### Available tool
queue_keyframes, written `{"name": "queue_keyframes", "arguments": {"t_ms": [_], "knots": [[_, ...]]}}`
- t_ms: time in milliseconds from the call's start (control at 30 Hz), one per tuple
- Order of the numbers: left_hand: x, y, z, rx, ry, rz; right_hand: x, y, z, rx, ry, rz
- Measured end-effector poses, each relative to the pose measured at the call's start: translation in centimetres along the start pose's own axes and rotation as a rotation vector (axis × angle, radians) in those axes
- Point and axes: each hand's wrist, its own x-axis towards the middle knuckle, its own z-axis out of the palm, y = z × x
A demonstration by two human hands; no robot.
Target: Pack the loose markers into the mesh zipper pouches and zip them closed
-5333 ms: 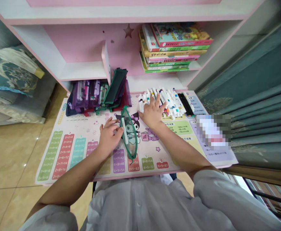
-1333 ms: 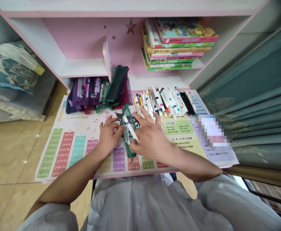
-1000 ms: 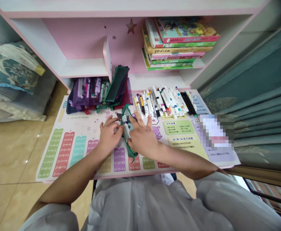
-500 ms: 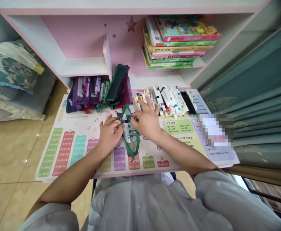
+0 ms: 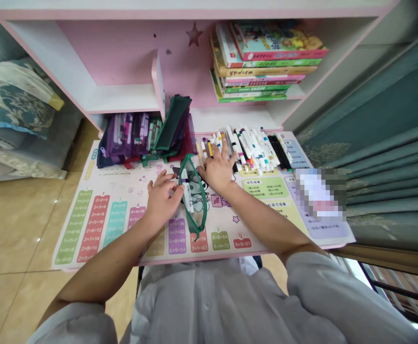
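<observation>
A green mesh pouch lies on the desk in front of me with its zip side spread. Inside it is a white marker with a dark band. My left hand touches the pouch's left edge, thumb against it and fingers apart. My right hand rests with spread fingers at the left end of a pile of white markers; its fingertips reach the nearest pens. Black markers lie at the pile's right end.
Filled purple pouches and a dark green pouch stand at the back left. Stacked books sit on the pink shelf. A blurred flat object lies at the desk's right, beside a curtain.
My right hand has moved slightly away from the pouch, and its fingers now reach into the left end of the marker pile. My left hand has stayed at the pouch.
</observation>
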Motion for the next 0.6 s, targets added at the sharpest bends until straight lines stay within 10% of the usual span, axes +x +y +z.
{"name": "queue_keyframes", "arguments": {"t_ms": [300,600], "knots": [[0.0,0.0,0.0,0.0,0.004,0.003,0.3,0.2,-0.1,0.015,-0.016,-0.023],[0.0,0.1,-0.1,0.011,0.004,0.007,-3.7,-2.2,-8.3,0.161,-0.01,-0.152]]}}
